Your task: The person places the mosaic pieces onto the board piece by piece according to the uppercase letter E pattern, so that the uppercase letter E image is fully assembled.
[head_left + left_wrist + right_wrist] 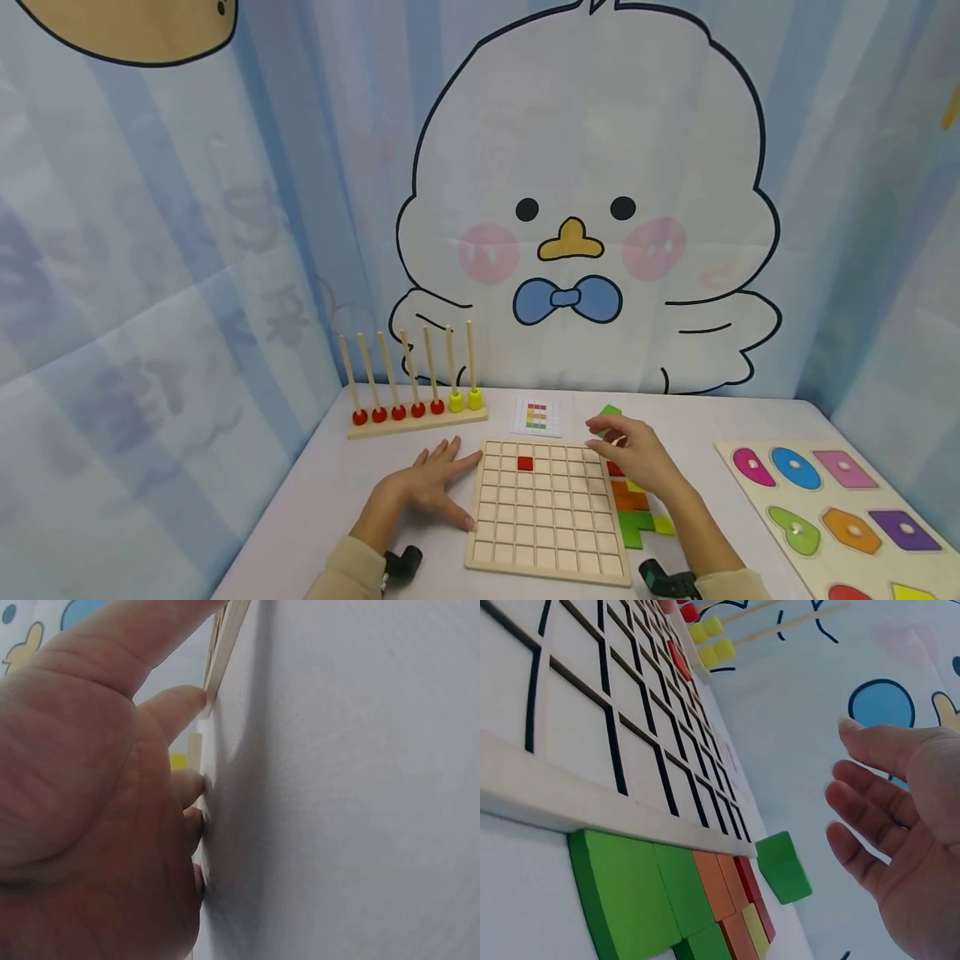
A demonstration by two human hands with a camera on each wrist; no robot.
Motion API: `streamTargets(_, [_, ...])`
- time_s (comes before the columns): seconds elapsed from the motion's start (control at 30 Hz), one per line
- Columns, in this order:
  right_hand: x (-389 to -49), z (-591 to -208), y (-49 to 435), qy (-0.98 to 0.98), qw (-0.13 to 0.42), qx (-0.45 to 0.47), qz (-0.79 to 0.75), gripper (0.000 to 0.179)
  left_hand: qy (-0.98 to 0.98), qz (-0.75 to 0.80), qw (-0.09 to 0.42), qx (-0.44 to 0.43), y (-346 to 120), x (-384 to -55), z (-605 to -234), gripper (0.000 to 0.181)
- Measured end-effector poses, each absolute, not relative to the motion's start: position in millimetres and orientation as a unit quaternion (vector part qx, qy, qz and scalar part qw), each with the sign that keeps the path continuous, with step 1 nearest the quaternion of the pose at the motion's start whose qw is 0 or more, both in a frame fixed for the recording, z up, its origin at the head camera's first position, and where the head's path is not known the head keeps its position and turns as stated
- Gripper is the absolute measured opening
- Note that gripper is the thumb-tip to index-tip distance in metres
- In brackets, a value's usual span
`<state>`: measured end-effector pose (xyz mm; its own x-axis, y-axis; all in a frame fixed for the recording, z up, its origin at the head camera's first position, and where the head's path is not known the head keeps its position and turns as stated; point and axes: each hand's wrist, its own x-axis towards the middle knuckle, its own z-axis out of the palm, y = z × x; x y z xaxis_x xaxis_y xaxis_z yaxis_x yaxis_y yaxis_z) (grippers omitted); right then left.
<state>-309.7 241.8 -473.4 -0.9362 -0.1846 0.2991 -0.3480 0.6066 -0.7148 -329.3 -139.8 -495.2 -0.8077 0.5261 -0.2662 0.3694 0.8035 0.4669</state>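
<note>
A wooden grid board (551, 537) lies flat on the table with one red square tile (525, 463) in its second row. My left hand (423, 487) is spread on the table at the board's left side, its thumb and index finger against the edge. Over the board's far right corner is my right hand (633, 450), fingers loosely bent with nothing between them, as the right wrist view shows. A green block (784, 868) stands near that corner, apart from the fingers. Along the board's right edge lie green tiles (633, 527), orange tiles (628, 496) and several red and yellow ones.
Behind the board lies a small pattern card (537, 416) with coloured squares. A wooden peg rack (416, 425) with red and yellow beads stands at the back left. To the right is a shape puzzle board (813, 508) with knobbed pieces. A printed curtain hangs behind the table.
</note>
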Motion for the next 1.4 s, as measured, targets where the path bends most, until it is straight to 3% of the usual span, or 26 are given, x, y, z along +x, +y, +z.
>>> streamTargets(0.33, [-310,-475,267,-0.912,0.052,0.104,0.393,0.037,0.927,0.21,0.191,0.247,-141,-335,-504,0.118])
streamTargets(1.0, [-313,-499,277,-0.92,-0.029,0.046,0.388,0.032,0.931,0.203,0.185,0.242,-138,-323,-489,0.111])
streamTargets(1.4, [-312,-503,273,-0.932,-0.011,0.072,0.355,0.02,0.932,0.202,0.186,0.238,-137,-323,-489,0.111])
